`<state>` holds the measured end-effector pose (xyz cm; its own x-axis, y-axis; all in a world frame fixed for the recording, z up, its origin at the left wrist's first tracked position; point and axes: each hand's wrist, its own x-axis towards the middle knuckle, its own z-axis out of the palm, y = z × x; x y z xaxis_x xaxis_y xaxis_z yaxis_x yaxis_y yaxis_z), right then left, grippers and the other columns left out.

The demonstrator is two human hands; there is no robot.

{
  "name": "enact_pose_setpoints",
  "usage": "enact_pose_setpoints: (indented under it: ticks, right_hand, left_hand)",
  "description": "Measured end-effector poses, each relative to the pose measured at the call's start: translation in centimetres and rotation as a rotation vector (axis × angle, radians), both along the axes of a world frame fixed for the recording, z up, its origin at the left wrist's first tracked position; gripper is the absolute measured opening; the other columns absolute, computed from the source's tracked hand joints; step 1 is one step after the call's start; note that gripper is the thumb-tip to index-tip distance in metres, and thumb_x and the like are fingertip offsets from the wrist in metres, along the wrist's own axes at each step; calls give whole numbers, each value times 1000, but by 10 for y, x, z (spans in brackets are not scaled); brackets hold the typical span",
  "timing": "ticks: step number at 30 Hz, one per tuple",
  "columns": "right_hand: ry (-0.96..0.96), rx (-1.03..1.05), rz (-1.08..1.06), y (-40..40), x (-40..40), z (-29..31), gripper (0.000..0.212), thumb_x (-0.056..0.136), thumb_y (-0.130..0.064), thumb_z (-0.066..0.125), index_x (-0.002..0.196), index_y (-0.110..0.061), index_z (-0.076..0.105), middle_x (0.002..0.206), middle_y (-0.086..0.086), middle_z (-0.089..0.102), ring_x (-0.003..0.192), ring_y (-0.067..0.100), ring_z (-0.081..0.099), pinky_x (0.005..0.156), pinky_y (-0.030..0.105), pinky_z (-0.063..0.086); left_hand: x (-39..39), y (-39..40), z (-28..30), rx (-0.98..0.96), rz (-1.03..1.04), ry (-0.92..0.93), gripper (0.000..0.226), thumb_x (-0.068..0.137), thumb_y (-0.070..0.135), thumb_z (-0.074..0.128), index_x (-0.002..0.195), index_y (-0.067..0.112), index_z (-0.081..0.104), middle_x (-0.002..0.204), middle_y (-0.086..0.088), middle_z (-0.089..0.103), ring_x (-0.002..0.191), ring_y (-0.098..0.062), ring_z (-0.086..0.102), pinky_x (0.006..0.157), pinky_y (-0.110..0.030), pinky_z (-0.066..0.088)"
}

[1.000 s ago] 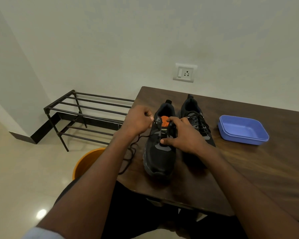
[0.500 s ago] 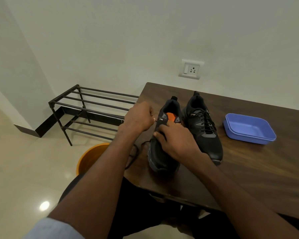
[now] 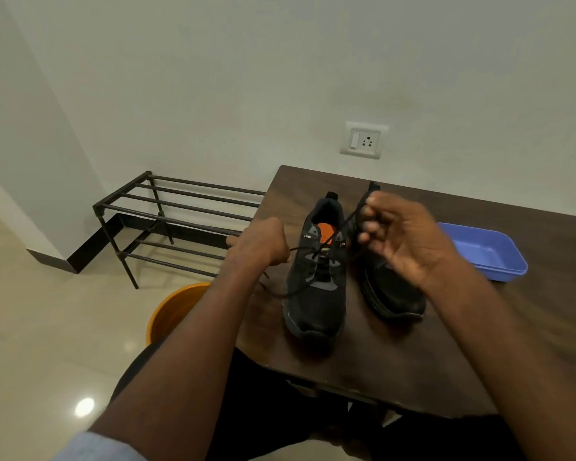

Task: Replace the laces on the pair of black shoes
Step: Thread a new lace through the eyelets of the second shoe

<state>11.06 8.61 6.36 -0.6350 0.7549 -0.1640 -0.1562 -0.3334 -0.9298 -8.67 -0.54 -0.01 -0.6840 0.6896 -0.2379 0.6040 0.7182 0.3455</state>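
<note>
Two black mesh shoes stand side by side on the dark wood-grain table (image 3: 413, 354). The left hand (image 3: 260, 242) and right hand (image 3: 403, 237) each grip an end of the thin black lace (image 3: 333, 239) threaded through the left shoe (image 3: 316, 271); the right shoe (image 3: 393, 287) sits near a blue plastic tray (image 3: 486, 251).

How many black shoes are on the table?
2. One black mesh shoe stands on the dark wooden table between the hands, its lace being pulled; the other black shoe stands right of it, partly hidden behind the right hand.

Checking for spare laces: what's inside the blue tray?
The blue tray shows only bare blue floor; no laces visible. The right hand covers its near-left corner, so that part cannot be seen.
</note>
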Motion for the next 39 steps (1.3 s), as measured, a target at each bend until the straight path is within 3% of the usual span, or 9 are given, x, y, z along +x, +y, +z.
enact_pose_setpoints:
  ticks: [5,10,14,17,21,25,28,34,39]
  right_hand:
    - [-326,638,-199,16,17,12,17,94,-2,65,101,-15,74,89,1,75,57,3,61,56,15,46]
    - [-514,861,110,1,7,7,17,98,-8,64,102,-21,74,79,-2,77,80,7,74,74,13,53]
    - [-413,831,95,1,1,5,8,97,-14,69,103,-18,72,75,2,76,68,9,70,67,15,52]
    - [-417,777,-72,15,9,6,6,92,-14,75,97,-17,75,81,7,77,73,17,71,74,27,57]
    - [-368,692,-144,22,21,9,5,89,-11,78,92,-15,77,82,3,78,73,6,72,73,16,56]
    - [-414,698,111,8,12,8,6,88,-12,79,94,-12,79,80,-1,79,70,6,71,66,11,52]
    - [-405,672,129,3,6,6,6,89,-10,78,94,-8,79,69,-6,75,56,-3,63,55,8,46]
    - [-586,720,-30,26,17,-6,3,87,-16,81,85,-18,80,80,-4,78,82,8,73,82,24,56]
    - [-533,608,175,12,11,-2,8,95,-18,73,97,-19,81,76,-3,77,57,7,56,49,16,41]
  left_hand:
    - [-2,-5,5,-110,-86,-6,21,94,41,69,110,28,69,121,-3,62,124,-29,52,112,-60,34]
    - [17,-10,46,550,-217,-363,29,107,40,52,115,19,71,110,-5,72,107,-20,66,94,-39,53]
    - [31,-14,58,588,-439,-659,26,105,29,58,106,10,75,95,-13,77,88,-16,72,77,-20,55]
    - [19,-13,45,526,-364,-473,18,100,19,66,90,11,79,86,-10,77,81,-15,70,79,-25,52]
    - [8,-13,37,274,-377,-194,14,89,27,79,88,13,79,89,4,75,86,-7,66,81,-32,49]
    - [28,-14,53,539,-489,-493,30,94,37,73,119,22,72,109,5,76,107,-10,70,98,-35,54]
    - [36,-13,58,567,-500,-599,20,97,20,70,115,14,74,96,-6,79,101,-17,74,100,-30,51]
    - [8,-22,44,280,-378,-127,11,90,20,77,82,12,79,80,4,76,80,-3,68,81,-29,50]
    - [24,-14,50,479,-404,-428,22,92,26,76,112,17,76,100,3,79,98,-8,73,96,-32,56]
